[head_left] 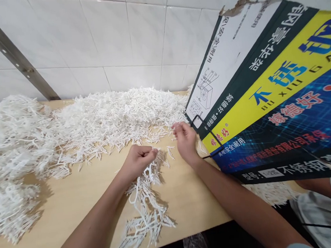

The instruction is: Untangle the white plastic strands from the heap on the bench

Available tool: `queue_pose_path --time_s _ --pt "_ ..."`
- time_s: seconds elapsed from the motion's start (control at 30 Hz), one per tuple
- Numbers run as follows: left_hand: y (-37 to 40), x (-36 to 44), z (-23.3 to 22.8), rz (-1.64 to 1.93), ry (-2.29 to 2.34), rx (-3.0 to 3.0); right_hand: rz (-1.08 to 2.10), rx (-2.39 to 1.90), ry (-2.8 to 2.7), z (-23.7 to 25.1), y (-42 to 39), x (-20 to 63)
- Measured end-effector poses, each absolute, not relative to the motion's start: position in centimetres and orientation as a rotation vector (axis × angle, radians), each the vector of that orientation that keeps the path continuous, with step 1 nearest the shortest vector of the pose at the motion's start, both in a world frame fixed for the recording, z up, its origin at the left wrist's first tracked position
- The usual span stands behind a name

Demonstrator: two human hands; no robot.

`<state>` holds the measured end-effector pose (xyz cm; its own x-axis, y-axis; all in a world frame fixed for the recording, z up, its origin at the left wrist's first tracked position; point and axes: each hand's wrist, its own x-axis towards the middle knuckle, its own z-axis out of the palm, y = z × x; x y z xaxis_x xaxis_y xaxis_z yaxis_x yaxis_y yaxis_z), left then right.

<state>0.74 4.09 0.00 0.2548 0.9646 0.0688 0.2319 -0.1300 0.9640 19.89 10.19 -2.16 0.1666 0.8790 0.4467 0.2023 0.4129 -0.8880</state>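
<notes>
My left hand (140, 162) is closed in a fist above the table, its thumb pressed on the curled fingers. From beneath it a string of white, branching plastic-like pieces (146, 205) trails down towards the table's front edge, and the fist seems to grip its upper end. To the right, my right hand (186, 140) has its thumb and fingertips pinched together; what they hold, if anything, is too small to make out. A few loose white bits (170, 153) lie between the hands. Close beside the right hand is a black wire loop (214, 134).
Heaped white pieces (116, 120) cover the back and left of the pale wooden table (83, 207). A printed cardboard panel (277, 92) stands tilted at the right. A metal bracket (17, 55) runs along the tiled wall (112, 32). Another person's clothing (315, 211) shows at lower right.
</notes>
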Motion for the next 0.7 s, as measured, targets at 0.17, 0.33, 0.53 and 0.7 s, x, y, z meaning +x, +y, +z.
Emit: queue_pose_path --time_s 0.17,0.33,0.53,0.7 --pt "4.7 0.7 0.0 1.235 1.221 1.322 0.692 -0.936 -1.761 -1.5 8.7 18.6" --pt "4.9 0.6 -0.1 1.33 0.993 1.153 0.685 -0.921 -1.718 -1.3 8.9 18.8" --pt "4.4 0.8 0.4 1.351 0.947 1.224 0.705 -0.872 -1.783 -1.3 8.5 19.0" --pt "4.1 0.5 1.6 1.423 0.878 1.322 0.905 -0.824 -1.747 -1.3 7.4 18.8"
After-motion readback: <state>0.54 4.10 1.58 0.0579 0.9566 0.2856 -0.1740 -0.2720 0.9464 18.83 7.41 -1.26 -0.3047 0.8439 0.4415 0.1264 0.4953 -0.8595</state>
